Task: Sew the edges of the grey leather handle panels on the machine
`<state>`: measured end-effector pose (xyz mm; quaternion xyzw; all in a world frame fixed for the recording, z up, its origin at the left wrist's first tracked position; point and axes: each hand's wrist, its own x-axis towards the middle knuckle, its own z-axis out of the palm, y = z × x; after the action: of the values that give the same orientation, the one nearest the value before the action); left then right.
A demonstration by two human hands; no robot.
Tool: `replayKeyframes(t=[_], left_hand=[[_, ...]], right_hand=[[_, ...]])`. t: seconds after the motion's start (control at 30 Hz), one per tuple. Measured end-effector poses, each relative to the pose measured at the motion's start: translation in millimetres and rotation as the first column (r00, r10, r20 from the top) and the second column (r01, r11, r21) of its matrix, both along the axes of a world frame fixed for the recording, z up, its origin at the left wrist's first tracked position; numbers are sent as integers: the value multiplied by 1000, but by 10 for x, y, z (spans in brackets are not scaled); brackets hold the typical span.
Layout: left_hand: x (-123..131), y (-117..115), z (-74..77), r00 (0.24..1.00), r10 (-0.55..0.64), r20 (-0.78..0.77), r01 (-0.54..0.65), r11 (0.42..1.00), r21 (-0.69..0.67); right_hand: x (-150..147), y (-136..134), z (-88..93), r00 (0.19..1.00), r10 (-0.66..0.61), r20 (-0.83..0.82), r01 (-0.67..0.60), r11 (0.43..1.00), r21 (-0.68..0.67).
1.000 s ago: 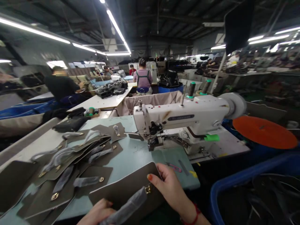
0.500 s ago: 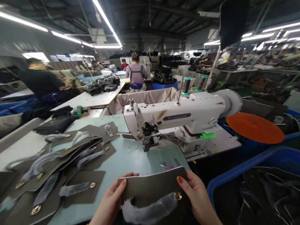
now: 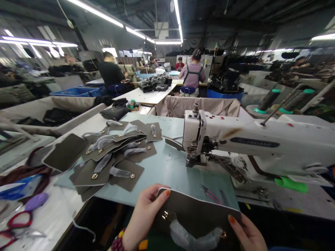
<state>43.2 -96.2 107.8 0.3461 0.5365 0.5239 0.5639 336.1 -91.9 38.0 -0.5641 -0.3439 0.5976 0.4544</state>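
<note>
Between my two hands is a dark grey-brown bag panel (image 3: 201, 214) with a pale edge and a plastic-wrapped handle (image 3: 195, 238) on gold fittings. My left hand (image 3: 149, 211) pinches its upper left corner, thumb on the front face. At the right end my right hand (image 3: 247, 230) grips the corner the same way. Just beyond the panel, thread snips (image 3: 210, 194) lie on the pale green table surface (image 3: 167, 167). A white sewing machine (image 3: 251, 139) stands behind, its needle area above that surface. To the left, several similar panels with wrapped handles (image 3: 115, 150) lie in a loose heap.
Red-handled scissors (image 3: 19, 219) and a purple round object (image 3: 36, 201) lie on the white table at left. A cloth-lined bin (image 3: 199, 106) stands behind the machine. Co-workers sit farther back, one in a purple top (image 3: 193, 75). Thread cones (image 3: 269, 101) stand behind the machine.
The view has turned left, so the machine and heap appear farther right. The panel, still in both hands, now tilts down toward the right. Scissors at the left have come into view.
</note>
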Motion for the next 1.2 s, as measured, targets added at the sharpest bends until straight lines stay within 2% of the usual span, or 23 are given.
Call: replayKeyframes(t=[0.1, 0.17, 0.27, 0.33, 0.37, 0.4, 0.47, 0.53, 0.6, 0.73, 0.87, 1.03, 1.2], left_hand=[[-159, 17, -19, 995, 26, 99, -21, 998, -54], [-289, 8, -100, 963, 38, 269, -4, 992, -127], [-393, -35, -355, 836, 15, 549, 62, 991, -121], [-346, -54, -552, 757, -42, 652, 91, 995, -41], [-292, -49, -634, 740, -51, 671, 86, 996, -20], [-225, -29, -693, 742, -35, 670, 67, 997, -23], [-95, 65, -736, 788, 78, 610, -5, 993, -120], [-26, 230, -693, 849, 219, 481, -112, 964, -242], [-50, 443, -617, 891, 266, 369, -164, 945, -284], [-276, 888, -518, 931, 176, 319, -109, 970, -216], [-421, 1302, -508, 954, 59, 295, -5, 984, -180], [-397, 1733, -580, 965, -42, 260, 94, 977, -192], [-402, 1963, -653, 962, -100, 252, 149, 972, -180]], right_hand=[[-6, 105, 113, 987, 133, 93, -136, 990, 22], [-92, 146, 164, 987, 140, 83, -144, 989, 41], [-376, 161, 134, 999, 12, -30, -10, 998, 69], [-649, 154, 49, 993, -86, -75, 92, 992, 87], [-799, 152, 0, 992, -106, -72, 113, 990, 90], [-949, 155, -45, 994, -94, -58, 99, 991, 91], [-1218, 187, -101, 1000, 10, -25, -7, 995, 100], [-1401, 265, -94, 992, 128, -4, -126, 984, 122], [-1473, 388, -32, 979, 200, 24, -201, 970, 138], [-1405, 705, 120, 941, 323, 100, -334, 934, 126], [-1354, 1003, 132, 916, 385, 110, -396, 912, 102], [-1401, 1228, 1, 954, 288, 81, -295, 951, 91], [-1450, 1302, -66, 981, 191, 27, -193, 977, 89]])
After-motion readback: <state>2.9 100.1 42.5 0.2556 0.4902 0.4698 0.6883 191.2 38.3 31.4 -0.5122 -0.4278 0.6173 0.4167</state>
